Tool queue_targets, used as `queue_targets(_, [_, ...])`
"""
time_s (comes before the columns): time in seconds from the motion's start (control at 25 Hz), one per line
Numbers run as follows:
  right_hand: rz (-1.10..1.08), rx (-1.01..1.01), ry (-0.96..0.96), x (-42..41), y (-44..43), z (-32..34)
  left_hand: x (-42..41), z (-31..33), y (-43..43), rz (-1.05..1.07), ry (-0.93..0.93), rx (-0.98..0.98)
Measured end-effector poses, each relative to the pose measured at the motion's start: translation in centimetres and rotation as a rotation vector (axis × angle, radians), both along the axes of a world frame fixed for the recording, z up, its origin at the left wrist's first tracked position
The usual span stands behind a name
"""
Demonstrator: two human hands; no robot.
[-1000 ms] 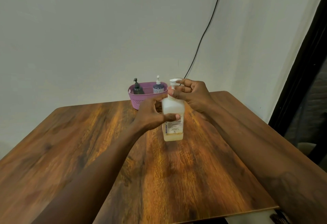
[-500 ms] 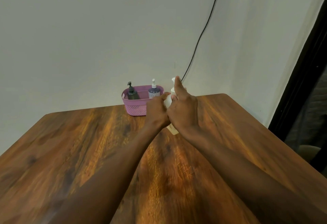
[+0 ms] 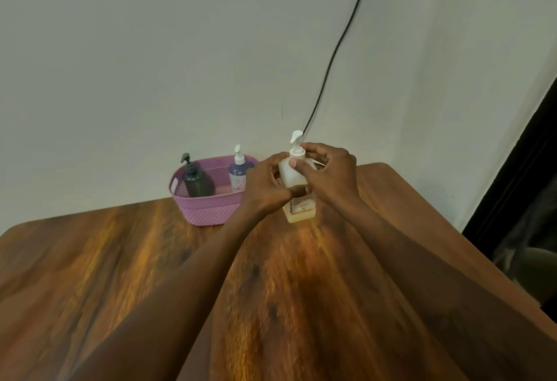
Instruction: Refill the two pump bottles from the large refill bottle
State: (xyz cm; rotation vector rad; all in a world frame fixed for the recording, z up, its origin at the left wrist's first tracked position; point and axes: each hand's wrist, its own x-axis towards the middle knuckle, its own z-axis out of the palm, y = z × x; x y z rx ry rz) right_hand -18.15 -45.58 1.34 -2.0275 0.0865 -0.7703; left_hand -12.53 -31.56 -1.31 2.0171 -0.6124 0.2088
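Left hand (image 3: 265, 189) and right hand (image 3: 331, 174) tight around one refill bottle (image 3: 289, 177); two pump bottles (image 3: 197, 181) (image 3: 238, 173) in one basket (image 3: 205, 204)

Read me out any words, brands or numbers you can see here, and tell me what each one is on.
"BIOCHE...": printed sideways on the label of the large refill bottle; its last letters are unclear beside the left hand.
Fine print on that label: too blurred to read.
Small blue pump bottle: patterned label, nothing readable.
Dark pump bottle: no text visible.

Wooden table (image 3: 90, 275); pale wall (image 3: 150, 49); black cable (image 3: 334, 52).
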Motion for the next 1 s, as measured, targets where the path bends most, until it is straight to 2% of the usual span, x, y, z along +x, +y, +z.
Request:
queue_targets(0.36, [-0.015, -0.001, 0.062, 11.2, -5.7, -2.4, 10.3, -0.9, -5.5, 0.086, 0.128, 0.190])
queue_targets(0.56, [-0.037, 0.041, 0.110, 15.4, -7.2, -5.4, 14.1, -2.6, -7.1, 0.102, 0.214, 0.182])
queue_targets(1.0, [0.007, 0.026, 0.124, 19.6, -8.6, -7.1, 17.4, -4.3, -7.8, 0.097, 0.197, 0.152])
